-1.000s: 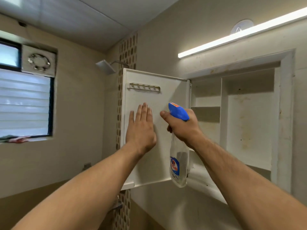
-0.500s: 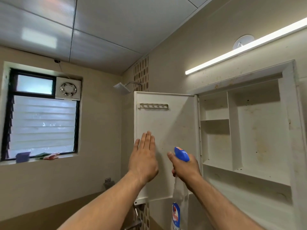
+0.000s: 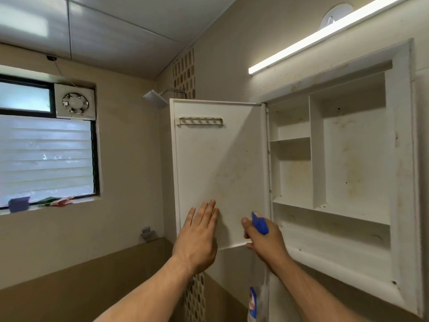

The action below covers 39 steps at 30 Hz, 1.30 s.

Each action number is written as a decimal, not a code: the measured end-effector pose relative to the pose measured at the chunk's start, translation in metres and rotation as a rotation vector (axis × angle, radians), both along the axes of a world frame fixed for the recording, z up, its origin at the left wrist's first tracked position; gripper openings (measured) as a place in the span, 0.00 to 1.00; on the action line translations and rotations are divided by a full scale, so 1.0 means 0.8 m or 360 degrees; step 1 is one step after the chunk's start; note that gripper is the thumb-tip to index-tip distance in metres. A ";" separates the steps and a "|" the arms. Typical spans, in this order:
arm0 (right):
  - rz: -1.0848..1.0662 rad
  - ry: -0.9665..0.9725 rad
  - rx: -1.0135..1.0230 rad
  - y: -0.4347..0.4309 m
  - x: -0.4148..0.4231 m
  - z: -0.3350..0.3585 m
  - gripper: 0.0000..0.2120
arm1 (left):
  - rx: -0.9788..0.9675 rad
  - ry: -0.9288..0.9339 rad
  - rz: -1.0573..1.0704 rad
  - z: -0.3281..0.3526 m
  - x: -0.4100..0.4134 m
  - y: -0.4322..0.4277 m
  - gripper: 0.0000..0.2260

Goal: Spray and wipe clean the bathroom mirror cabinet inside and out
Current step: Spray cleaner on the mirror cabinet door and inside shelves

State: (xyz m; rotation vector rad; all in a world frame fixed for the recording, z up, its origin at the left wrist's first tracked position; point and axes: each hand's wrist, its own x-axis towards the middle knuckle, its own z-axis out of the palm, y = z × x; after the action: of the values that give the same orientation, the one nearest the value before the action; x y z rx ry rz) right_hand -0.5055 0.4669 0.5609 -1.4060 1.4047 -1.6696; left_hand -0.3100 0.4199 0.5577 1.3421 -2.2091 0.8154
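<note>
The white mirror cabinet is set in the right wall, its shelves bare and stained yellowish. Its door stands swung open to the left, showing the inner face with a small slotted rack near the top. My left hand lies flat against the door's lower inner face, fingers together and pointing up. My right hand grips a clear spray bottle by its blue trigger head, nozzle aimed at the door's lower right corner. The bottle's body hangs below my wrist, partly hidden by my forearm.
A lit tube lamp runs above the cabinet. A shower head juts out behind the door's top. On the left wall are a louvred window and an exhaust fan, with small items on the sill.
The view has tilted upward, so both hands and the bottle now sit lower on the door. My left hand stays flat on the door and my right keeps hold of the bottle.
</note>
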 end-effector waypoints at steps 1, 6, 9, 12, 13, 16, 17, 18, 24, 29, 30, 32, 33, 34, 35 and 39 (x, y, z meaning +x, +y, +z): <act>0.0054 0.0104 0.0018 0.002 0.014 -0.013 0.15 | -0.0008 -0.0022 0.0015 -0.013 0.000 0.000 0.33; 0.0273 0.0252 0.0156 0.006 0.059 -0.074 0.17 | -0.0047 0.0083 0.0208 -0.074 0.015 0.014 0.33; 0.0328 0.0182 0.0250 0.004 0.057 -0.092 0.15 | -0.0028 0.0122 0.0305 -0.101 0.038 0.018 0.35; 0.0242 0.0071 0.0293 -0.004 0.040 -0.097 0.13 | 0.0026 0.0069 0.0328 -0.119 0.054 0.014 0.35; 0.0151 0.0011 0.0300 -0.008 0.030 -0.097 0.12 | 0.0049 0.0027 0.0338 -0.121 0.053 0.013 0.35; -0.0239 -0.0273 0.0313 -0.017 -0.007 -0.095 0.13 | 0.0060 -0.0053 0.0298 -0.120 0.036 0.008 0.35; -0.0324 -0.0380 0.0314 -0.018 -0.020 -0.097 0.13 | 0.0056 -0.0080 0.0257 -0.120 0.027 0.007 0.35; -0.0335 -0.0463 0.0318 -0.019 -0.030 -0.100 0.14 | 0.0054 -0.0116 0.0207 -0.121 0.017 0.006 0.34; 0.0111 0.0104 0.0226 -0.009 -0.023 -0.118 0.11 | 0.0094 -0.0182 0.0150 -0.139 -0.041 0.000 0.34; 0.0163 0.0306 0.0237 0.001 0.000 -0.134 0.16 | -0.0052 0.0145 0.0138 -0.142 -0.027 -0.004 0.33; 0.0206 0.0295 0.0250 0.003 0.006 -0.139 0.18 | -0.0096 0.0224 0.0120 -0.142 -0.021 -0.003 0.33; 0.0383 0.0284 0.0195 0.006 0.026 -0.146 0.19 | -0.0195 0.0396 0.0116 -0.137 -0.009 -0.003 0.33; 0.0427 0.0286 0.0134 0.007 0.036 -0.148 0.17 | -0.0244 0.0527 0.0131 -0.131 -0.006 -0.004 0.33; 0.0426 0.0272 0.0077 0.007 0.047 -0.149 0.14 | -0.0276 0.0726 0.0133 -0.125 -0.005 -0.006 0.32; 0.0400 0.0235 0.0032 0.005 0.056 -0.146 0.13 | -0.0266 0.1012 0.0130 -0.118 -0.008 -0.008 0.30; 0.0284 0.0043 0.0014 0.003 0.081 -0.131 0.17 | 0.0030 0.2297 0.0127 -0.097 -0.019 -0.015 0.18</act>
State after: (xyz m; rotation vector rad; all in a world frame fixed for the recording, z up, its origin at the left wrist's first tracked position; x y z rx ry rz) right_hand -0.4409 0.4691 0.4562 -1.5072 1.2596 -1.5348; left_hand -0.3249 0.4079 0.4802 1.3238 -0.9929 -0.2211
